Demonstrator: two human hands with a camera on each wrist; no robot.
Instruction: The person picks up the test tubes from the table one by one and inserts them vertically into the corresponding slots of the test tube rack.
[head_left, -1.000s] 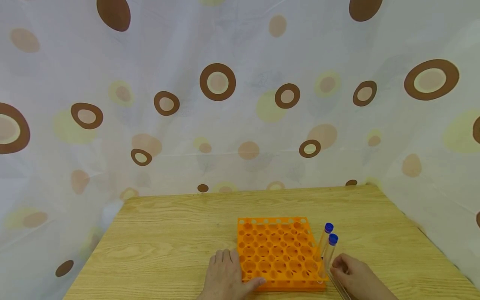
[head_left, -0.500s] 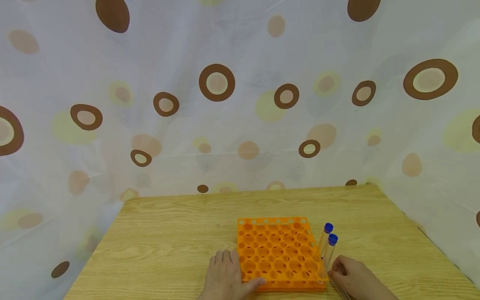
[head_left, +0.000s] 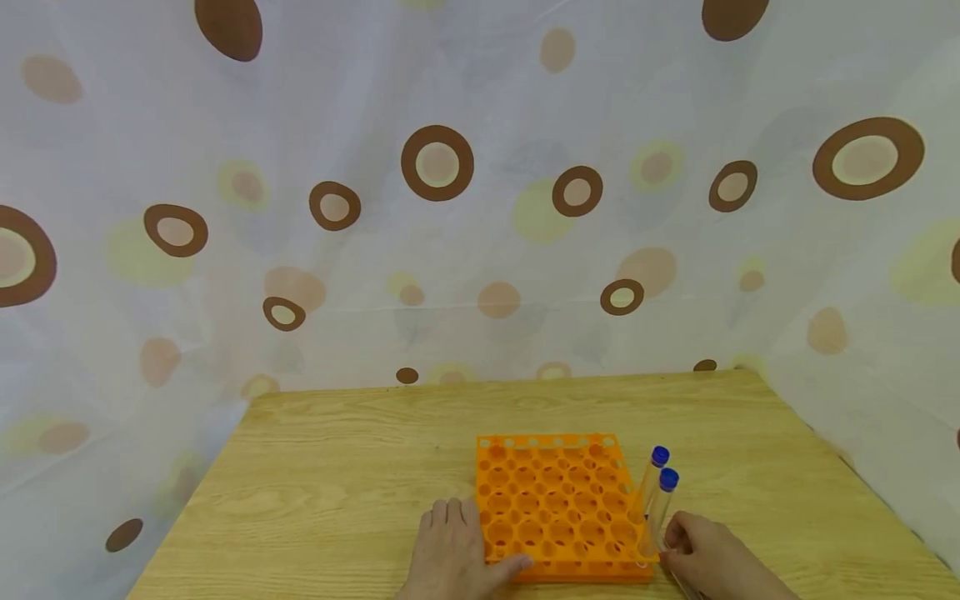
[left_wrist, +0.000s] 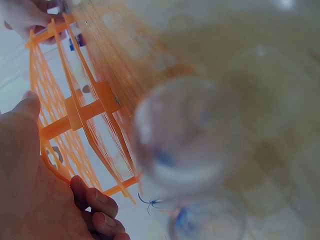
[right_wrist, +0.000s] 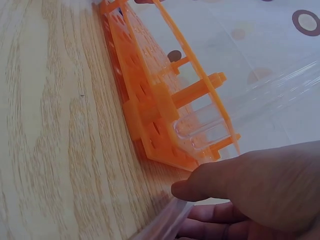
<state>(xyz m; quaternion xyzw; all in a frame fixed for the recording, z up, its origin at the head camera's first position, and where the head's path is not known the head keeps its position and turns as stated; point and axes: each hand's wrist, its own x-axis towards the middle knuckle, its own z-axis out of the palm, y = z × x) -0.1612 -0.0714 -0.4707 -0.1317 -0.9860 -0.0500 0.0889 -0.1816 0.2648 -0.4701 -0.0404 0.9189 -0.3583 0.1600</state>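
Observation:
An orange test tube rack [head_left: 555, 504] stands on the table. My left hand [head_left: 453, 554] holds its front left corner, fingers along the left side and thumb over the front edge; the left wrist view shows this hand [left_wrist: 45, 175] with fingertips bent at the rack [left_wrist: 75, 102]. Two clear test tubes with blue caps [head_left: 660, 456] [head_left: 669, 478] stand tilted in the rack's right edge. Right of the rack, my right hand [head_left: 708, 554] pinches another clear test tube [right_wrist: 167, 220] low over the table, between thumb and fingers. Its far part is out of view.
The wooden table [head_left: 352, 467] extends behind and to both sides of the rack. A patterned sheet [head_left: 495, 250] hangs behind and beside the table. Blurred clear round tube ends [left_wrist: 187, 132] fill the near part of the left wrist view.
The right hand has shifted very slightly beside the rack, the tube still in its fingers. The left hand and the rack keep their place.

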